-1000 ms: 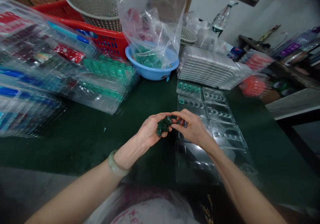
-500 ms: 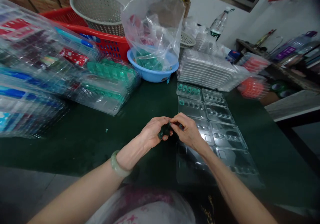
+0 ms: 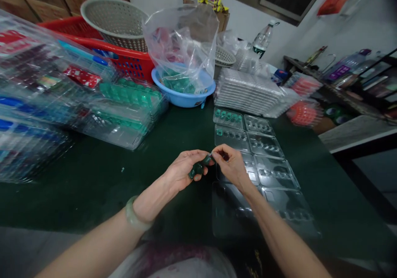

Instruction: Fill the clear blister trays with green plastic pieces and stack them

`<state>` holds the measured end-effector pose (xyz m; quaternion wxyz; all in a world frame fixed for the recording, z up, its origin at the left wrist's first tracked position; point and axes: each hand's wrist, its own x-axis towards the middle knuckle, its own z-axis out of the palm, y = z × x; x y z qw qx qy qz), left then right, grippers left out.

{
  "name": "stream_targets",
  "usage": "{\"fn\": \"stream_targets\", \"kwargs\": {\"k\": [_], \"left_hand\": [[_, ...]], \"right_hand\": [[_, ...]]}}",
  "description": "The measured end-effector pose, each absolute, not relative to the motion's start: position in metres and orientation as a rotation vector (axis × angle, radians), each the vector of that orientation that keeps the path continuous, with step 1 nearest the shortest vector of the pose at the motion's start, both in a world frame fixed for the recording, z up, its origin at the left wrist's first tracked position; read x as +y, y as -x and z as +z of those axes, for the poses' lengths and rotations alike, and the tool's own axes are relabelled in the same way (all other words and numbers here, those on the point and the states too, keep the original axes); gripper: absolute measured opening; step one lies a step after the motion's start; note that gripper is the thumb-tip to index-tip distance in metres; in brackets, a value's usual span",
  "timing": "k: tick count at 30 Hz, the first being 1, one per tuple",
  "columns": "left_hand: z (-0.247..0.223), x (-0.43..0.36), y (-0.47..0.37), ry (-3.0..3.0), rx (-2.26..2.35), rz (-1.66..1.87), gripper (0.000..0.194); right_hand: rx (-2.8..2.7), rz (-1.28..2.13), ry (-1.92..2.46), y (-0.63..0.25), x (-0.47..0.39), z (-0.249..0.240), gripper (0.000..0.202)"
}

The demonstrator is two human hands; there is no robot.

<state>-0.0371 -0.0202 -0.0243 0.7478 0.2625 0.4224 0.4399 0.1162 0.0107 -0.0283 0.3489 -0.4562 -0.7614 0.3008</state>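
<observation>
My left hand (image 3: 181, 168), with a pale green bangle (image 3: 135, 216) on its wrist, curls around several small dark-green translucent plastic pieces (image 3: 196, 170). One piece sticks up between its thumb and forefinger. My right hand (image 3: 231, 164) meets it there, thumb and forefinger pinched at the tip of that piece; what they grip is too small to make out. Just beyond and below my right hand lie two columns of clear plastic blister trays (image 3: 276, 172). The farthest left tray (image 3: 228, 116) holds a row of green pieces, and the one before it (image 3: 231, 137) has one at its left end.
A blue basin (image 3: 182, 99) holds a clear bag (image 3: 186, 34) and green pieces. Stacked clear trays (image 3: 251, 92) stand right of it. Filled blister packs (image 3: 124, 116) pile up at left before a red basket (image 3: 133, 65). A small scrap (image 3: 122, 170) lies on the green table (image 3: 102, 191).
The view has shifted slightly, so the scene sits lower and further left. My hands have drawn a little apart, showing more of the green pieces; the right still pinches at the tip.
</observation>
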Motion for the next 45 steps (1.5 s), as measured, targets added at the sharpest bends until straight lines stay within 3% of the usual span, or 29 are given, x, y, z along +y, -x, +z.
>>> {"fn": "stream_targets", "kwargs": {"k": [8, 15, 22, 29, 34, 45], "left_hand": [[-0.031, -0.019, 0.035, -0.523, 0.999, 1.022, 0.022], [-0.036, -0.017, 0.034, -0.396, 1.048, 1.162, 0.022], [-0.033, -0.020, 0.031, -0.452, 0.985, 1.151, 0.017], [-0.030, -0.020, 0.031, -0.448, 0.981, 1.219, 0.015], [-0.030, -0.023, 0.028, -0.440, 0.996, 1.201, 0.011], [-0.033, -0.019, 0.022, -0.193, 0.791, 1.253, 0.008]], "right_hand": [[-1.934, 0.704, 1.208, -0.108, 0.010, -0.022, 0.014], [-1.877, 0.620, 1.251, -0.105, -0.015, -0.030, 0.037], [-1.933, 0.421, 1.208, -0.107, -0.017, -0.034, 0.012], [-1.976, 0.436, 1.198, -0.104, -0.022, -0.029, 0.028], [-1.989, 0.392, 1.203, -0.100, -0.020, -0.028, 0.016], [-1.855, 0.757, 1.246, -0.102, -0.018, -0.023, 0.008]]}}
